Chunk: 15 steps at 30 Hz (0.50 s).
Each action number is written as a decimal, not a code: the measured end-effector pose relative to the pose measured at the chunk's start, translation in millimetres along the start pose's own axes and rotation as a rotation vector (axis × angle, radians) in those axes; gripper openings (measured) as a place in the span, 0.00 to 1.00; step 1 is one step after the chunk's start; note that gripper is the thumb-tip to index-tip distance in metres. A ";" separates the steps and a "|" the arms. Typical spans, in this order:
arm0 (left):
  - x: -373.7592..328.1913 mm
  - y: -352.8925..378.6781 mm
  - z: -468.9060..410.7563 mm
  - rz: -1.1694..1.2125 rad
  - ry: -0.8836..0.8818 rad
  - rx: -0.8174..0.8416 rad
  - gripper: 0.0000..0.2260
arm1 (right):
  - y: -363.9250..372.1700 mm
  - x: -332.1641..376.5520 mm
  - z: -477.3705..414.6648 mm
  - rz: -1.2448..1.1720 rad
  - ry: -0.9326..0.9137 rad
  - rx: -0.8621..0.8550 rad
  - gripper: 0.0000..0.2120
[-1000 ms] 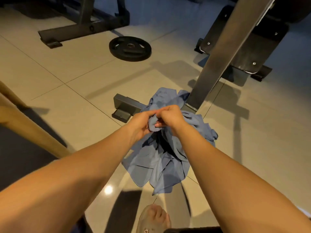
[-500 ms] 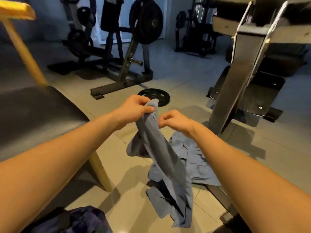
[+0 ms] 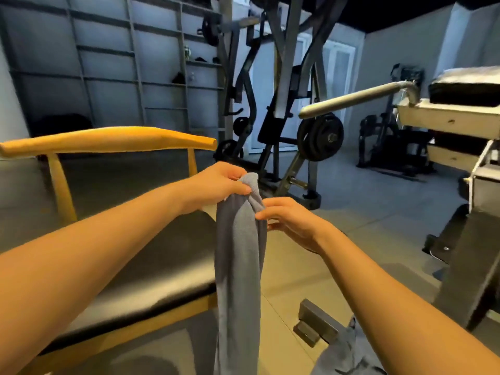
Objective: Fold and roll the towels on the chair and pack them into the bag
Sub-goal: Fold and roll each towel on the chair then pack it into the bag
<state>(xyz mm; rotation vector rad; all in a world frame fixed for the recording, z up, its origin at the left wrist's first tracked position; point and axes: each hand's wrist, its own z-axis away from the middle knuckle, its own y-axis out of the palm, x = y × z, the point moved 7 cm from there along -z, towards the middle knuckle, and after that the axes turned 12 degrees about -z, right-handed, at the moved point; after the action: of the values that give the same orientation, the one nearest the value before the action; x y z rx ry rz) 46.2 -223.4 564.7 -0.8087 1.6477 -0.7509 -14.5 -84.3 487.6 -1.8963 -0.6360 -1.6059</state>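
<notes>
Weight machine (image 3: 281,109) at 12 o'clock, chair (image 3: 108,140) at 9. Your L hand (image 3: 224,185) pinches towel (image 3: 238,266) top; R hand (image 3: 290,224) fingertips touch its edge at 4 o'clock of L, grip can't tell. Towel hangs beside chair, long axis 12–6. Vs 0.5 s ago: hangs straighter, narrower.

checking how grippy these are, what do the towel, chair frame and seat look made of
The towel is soft blue-grey cloth, likely terry or microfibre: it hangs limp with a fuzzy, matte surface. The chair frame looks like smooth varnished wood, warm yellow with a slight sheen. The seat is black, probably leather or vinyl, judging by its broad soft highlights.
</notes>
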 end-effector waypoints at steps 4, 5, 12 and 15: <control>15.1 -51.7 21.5 0.006 -0.121 -0.059 0.03 | 37.5 38.0 -19.4 -0.043 -0.018 0.083 0.14; 18.1 -58.9 27.0 0.058 -0.141 -0.027 0.03 | 48.4 47.2 -24.4 -0.027 -0.012 0.109 0.18; 35.7 -117.9 65.3 0.224 -0.244 -0.043 0.08 | 111.7 116.6 -42.4 0.098 -0.026 0.244 0.07; 36.0 -147.0 81.1 0.202 -0.215 -0.093 0.09 | 137.4 137.2 -45.6 0.002 -0.044 0.297 0.07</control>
<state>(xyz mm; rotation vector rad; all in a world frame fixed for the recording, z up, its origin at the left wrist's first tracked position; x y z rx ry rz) 138.2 -341.6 648.6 -0.7474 1.5506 -0.4328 68.9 -215.9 612.0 -1.7155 -0.8399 -1.3847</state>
